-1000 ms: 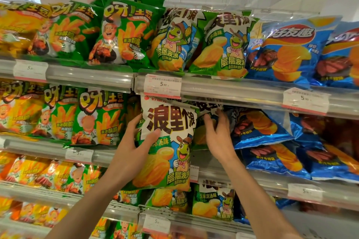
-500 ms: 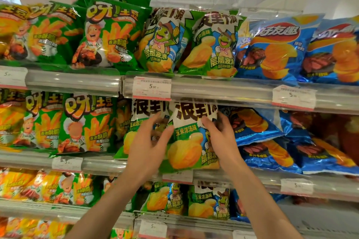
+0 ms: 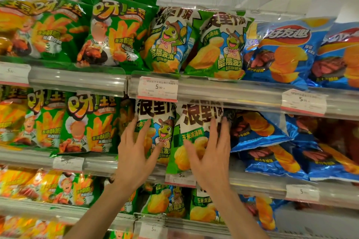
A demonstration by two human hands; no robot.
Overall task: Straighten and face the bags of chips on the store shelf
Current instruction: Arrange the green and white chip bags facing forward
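Two green-and-white chip bags with a cartoon turtle stand side by side on the second shelf. My left hand lies flat, fingers spread, on the left turtle bag. My right hand presses flat, fingers apart, on the right turtle bag, which leans slightly and hangs over the shelf's front rail. Neither hand grips a bag.
Green fries bags fill the shelf to the left. Blue chip bags lie slumped to the right. The top shelf carries upright green, turtle and blue bags. Lower shelves hold more bags. Price tags hang on the rails.
The turtle bag that my left hand held out in front has gone back onto the second shelf. Both hands have shifted from gripping bags to resting flat on their fronts.
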